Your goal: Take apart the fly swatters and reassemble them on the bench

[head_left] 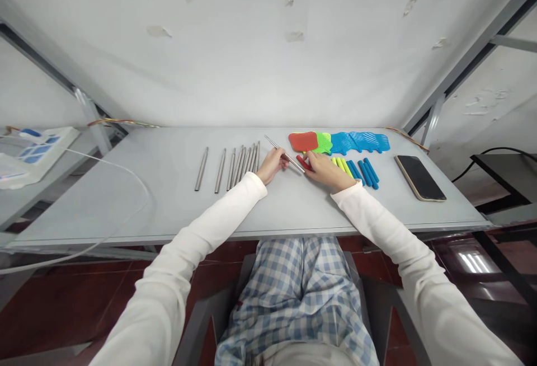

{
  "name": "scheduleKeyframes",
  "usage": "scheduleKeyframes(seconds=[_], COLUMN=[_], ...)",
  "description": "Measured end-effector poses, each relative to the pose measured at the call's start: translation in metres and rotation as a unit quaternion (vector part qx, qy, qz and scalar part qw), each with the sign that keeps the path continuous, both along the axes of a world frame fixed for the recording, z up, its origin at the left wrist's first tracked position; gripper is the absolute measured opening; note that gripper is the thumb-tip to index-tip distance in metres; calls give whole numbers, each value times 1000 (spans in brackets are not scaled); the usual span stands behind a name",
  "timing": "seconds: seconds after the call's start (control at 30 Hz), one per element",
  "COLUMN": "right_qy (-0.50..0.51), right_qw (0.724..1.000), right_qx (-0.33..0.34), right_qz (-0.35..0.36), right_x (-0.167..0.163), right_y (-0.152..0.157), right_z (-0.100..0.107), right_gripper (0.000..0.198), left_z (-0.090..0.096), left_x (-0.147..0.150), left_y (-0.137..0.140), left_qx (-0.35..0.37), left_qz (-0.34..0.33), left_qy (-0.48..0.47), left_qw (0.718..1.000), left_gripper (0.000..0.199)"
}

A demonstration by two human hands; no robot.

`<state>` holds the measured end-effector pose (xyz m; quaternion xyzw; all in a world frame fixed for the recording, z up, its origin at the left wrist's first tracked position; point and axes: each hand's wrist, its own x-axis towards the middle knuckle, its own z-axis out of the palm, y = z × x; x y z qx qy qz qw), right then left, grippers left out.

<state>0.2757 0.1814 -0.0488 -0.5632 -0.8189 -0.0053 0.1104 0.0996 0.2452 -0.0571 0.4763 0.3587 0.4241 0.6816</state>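
A slim metal telescopic rod (296, 164) slants between the fingers of my left hand (272, 165), its thin end pointing up and left. My right hand (329, 171) has its fingers closed on a short red tube (302, 161), just right of the rod's thick end. Left of my hands, several similar metal rods (240, 167) lie side by side on the table. Beyond my right hand lie yellow-green tubes (346, 165) and blue tubes (370, 173), partly hidden by the hand.
Flat red, green and blue mesh plastic pieces (356, 141) overlap along the table's back. A smartphone (420, 178) lies at the right. The grey table (168, 209) backs onto a wall. A white cable (140, 178) crosses its left side.
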Motion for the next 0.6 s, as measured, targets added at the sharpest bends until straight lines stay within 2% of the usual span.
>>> scheduleKeyframes(seconds=[0.17, 0.3, 0.37, 0.47, 0.6], right_qy=[12, -20, -37, -34, 1], right_qw=[1000, 999, 998, 998, 998], right_qx=[2, 6, 11, 21, 33], right_qz=[-23, -38, -44, -45, -44], right_x=[11, 12, 10, 8, 11], right_y=[1, 0, 0, 0, 2], right_z=[-2, -1, -1, -2, -2], right_gripper=[26, 22, 22, 25, 24], left_z=[-1, 1, 2, 3, 2], left_x=[-5, -12, -16, -21, -22], left_y=[3, 9, 13, 17, 19], left_qx=[15, 99, 112, 71, 38], left_qz=[-12, 7, 19, 26, 79], left_qy=[50, 140, 163, 124, 19], left_qw=[999, 985, 980, 989, 996], left_gripper=[13, 10, 10, 7, 8])
